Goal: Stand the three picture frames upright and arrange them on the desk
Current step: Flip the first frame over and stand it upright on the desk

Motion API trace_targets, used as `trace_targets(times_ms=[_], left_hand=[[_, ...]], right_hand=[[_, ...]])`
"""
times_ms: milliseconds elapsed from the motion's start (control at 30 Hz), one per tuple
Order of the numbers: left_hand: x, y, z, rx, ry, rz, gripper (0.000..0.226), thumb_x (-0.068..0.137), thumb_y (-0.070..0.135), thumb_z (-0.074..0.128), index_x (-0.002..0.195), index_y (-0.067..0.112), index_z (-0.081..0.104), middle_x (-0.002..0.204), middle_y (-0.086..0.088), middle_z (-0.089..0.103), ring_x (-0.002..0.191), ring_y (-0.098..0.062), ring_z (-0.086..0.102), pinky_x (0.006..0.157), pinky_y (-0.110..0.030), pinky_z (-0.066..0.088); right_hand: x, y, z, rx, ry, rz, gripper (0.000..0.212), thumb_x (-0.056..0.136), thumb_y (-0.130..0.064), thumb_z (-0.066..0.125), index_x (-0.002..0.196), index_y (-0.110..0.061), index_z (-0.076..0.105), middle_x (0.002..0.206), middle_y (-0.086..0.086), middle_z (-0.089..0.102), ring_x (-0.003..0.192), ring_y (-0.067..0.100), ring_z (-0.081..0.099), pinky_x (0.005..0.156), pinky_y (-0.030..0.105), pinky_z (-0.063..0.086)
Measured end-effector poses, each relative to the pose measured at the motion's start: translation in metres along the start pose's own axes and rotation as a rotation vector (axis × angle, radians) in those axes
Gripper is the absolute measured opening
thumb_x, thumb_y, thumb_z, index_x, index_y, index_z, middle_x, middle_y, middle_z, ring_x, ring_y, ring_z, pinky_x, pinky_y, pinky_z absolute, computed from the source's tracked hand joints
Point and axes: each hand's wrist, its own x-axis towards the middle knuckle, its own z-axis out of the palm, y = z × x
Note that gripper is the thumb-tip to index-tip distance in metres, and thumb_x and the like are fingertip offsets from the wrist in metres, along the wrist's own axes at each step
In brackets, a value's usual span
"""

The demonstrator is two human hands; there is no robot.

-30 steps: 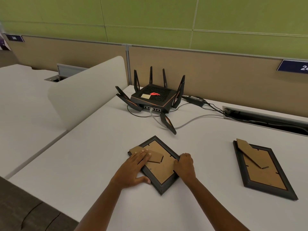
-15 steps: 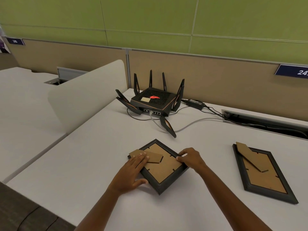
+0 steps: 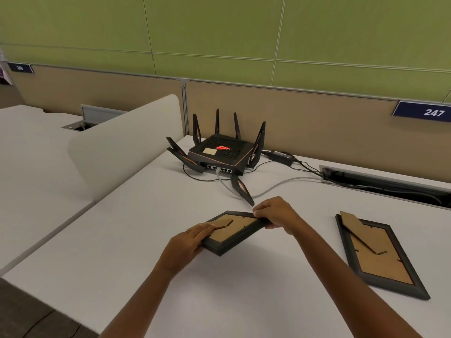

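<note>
A small black picture frame (image 3: 234, 236) with a brown cardboard back is held face down and tilted just above the white desk (image 3: 127, 240). My left hand (image 3: 188, 242) grips its near left corner, fingers over the cardboard stand. My right hand (image 3: 275, 213) pinches the far right edge. A second, larger black frame (image 3: 380, 259) lies face down on the desk to the right, its cardboard stand partly lifted. No third frame is in view.
A black router (image 3: 219, 154) with several antennas sits behind the held frame, cables trailing right to a power brick (image 3: 280, 156) and a cable slot (image 3: 385, 181). A white rounded divider (image 3: 122, 142) stands at the left. Tan partition walls close the back.
My right hand moved from the frame's near right edge to its far right edge. Both hands have lifted and tilted the frame off the desk. The camera view rose a little.
</note>
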Motion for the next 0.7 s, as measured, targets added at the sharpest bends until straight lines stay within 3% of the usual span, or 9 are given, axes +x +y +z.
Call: trace_targets(times_ms=[100, 167, 200, 267, 333, 400, 533, 600, 700], left_hand=[[0.008, 0.005, -0.008, -0.107, 0.111, -0.108, 0.063, 0.066, 0.012, 0.078, 0.121, 0.015, 0.048, 0.111, -0.012, 0.070, 0.095, -0.019, 0.069, 0.077, -0.023, 0.054], [0.017, 0.011, -0.016, -0.214, 0.204, -0.201, 0.039, 0.082, 0.031, 0.060, 0.117, 0.014, 0.053, 0.108, -0.010, 0.071, 0.097, -0.013, 0.065, 0.085, -0.016, 0.049], [0.022, 0.015, -0.021, -0.282, 0.250, -0.262, 0.039, 0.085, 0.039, 0.054, 0.112, 0.011, 0.057, 0.102, -0.008, 0.073, 0.093, -0.007, 0.064, 0.085, -0.009, 0.046], [0.032, 0.023, -0.030, -0.371, 0.301, -0.413, 0.038, 0.083, 0.038, 0.058, 0.101, 0.004, 0.062, 0.084, 0.001, 0.068, 0.076, 0.008, 0.058, 0.071, 0.003, 0.040], [0.042, 0.027, -0.035, -0.437, 0.293, -0.513, 0.043, 0.079, 0.039, 0.054, 0.099, 0.002, 0.061, 0.080, 0.005, 0.062, 0.068, 0.015, 0.054, 0.060, 0.001, 0.038], [0.047, 0.028, -0.035, -0.486, 0.299, -0.546, 0.045, 0.079, 0.042, 0.049, 0.100, 0.004, 0.060, 0.082, 0.005, 0.062, 0.069, 0.008, 0.056, 0.058, -0.002, 0.040], [0.052, 0.029, -0.029, -0.654, 0.318, -0.661, 0.013, 0.085, 0.023, 0.055, 0.094, 0.013, 0.056, 0.083, 0.006, 0.063, 0.082, -0.018, 0.060, 0.061, -0.009, 0.047], [0.056, 0.034, -0.028, -0.810, 0.335, -0.723, 0.008, 0.088, 0.016, 0.057, 0.089, 0.023, 0.053, 0.085, 0.012, 0.062, 0.084, -0.016, 0.060, 0.064, -0.011, 0.050], [0.065, 0.042, -0.030, -1.042, 0.372, -0.809, 0.019, 0.091, 0.009, 0.050, 0.092, 0.028, 0.053, 0.092, 0.010, 0.061, 0.087, -0.009, 0.060, 0.067, -0.010, 0.053]], right_hand=[[-0.001, -0.008, -0.013, 0.136, 0.006, -0.034, 0.025, 0.087, -0.013, 0.056, 0.105, 0.003, 0.063, 0.095, 0.016, 0.060, 0.082, 0.020, 0.057, 0.065, 0.021, 0.052], [-0.003, -0.009, -0.021, 0.247, 0.012, -0.071, 0.031, 0.090, -0.022, 0.051, 0.105, 0.003, 0.063, 0.093, 0.015, 0.061, 0.083, 0.023, 0.060, 0.073, 0.026, 0.053], [-0.004, -0.009, -0.023, 0.305, 0.013, -0.094, 0.035, 0.092, -0.027, 0.047, 0.105, 0.001, 0.063, 0.094, 0.015, 0.062, 0.086, 0.024, 0.061, 0.077, 0.029, 0.053], [-0.004, -0.007, -0.026, 0.405, 0.026, -0.135, 0.040, 0.093, -0.034, 0.041, 0.105, -0.002, 0.062, 0.098, 0.015, 0.064, 0.091, 0.025, 0.062, 0.086, 0.033, 0.051], [-0.004, -0.003, -0.026, 0.478, 0.046, -0.153, 0.039, 0.093, -0.037, 0.039, 0.101, -0.004, 0.060, 0.100, 0.016, 0.062, 0.094, 0.027, 0.061, 0.089, 0.034, 0.049], [-0.003, 0.002, -0.024, 0.537, 0.047, -0.163, 0.037, 0.093, -0.037, 0.038, 0.097, -0.006, 0.058, 0.102, 0.016, 0.061, 0.096, 0.027, 0.060, 0.091, 0.034, 0.047], [-0.004, 0.012, -0.017, 0.606, 0.027, -0.229, 0.029, 0.094, -0.035, 0.037, 0.096, -0.017, 0.060, 0.108, 0.011, 0.062, 0.106, 0.025, 0.058, 0.100, 0.036, 0.041], [-0.003, 0.018, -0.013, 0.574, 0.013, -0.270, 0.024, 0.093, -0.031, 0.041, 0.103, -0.020, 0.060, 0.112, 0.009, 0.063, 0.109, 0.023, 0.057, 0.098, 0.034, 0.040], [0.000, 0.024, -0.007, 0.458, 0.031, -0.283, 0.025, 0.091, -0.019, 0.050, 0.115, -0.016, 0.058, 0.112, 0.008, 0.062, 0.107, 0.021, 0.057, 0.086, 0.024, 0.044]])
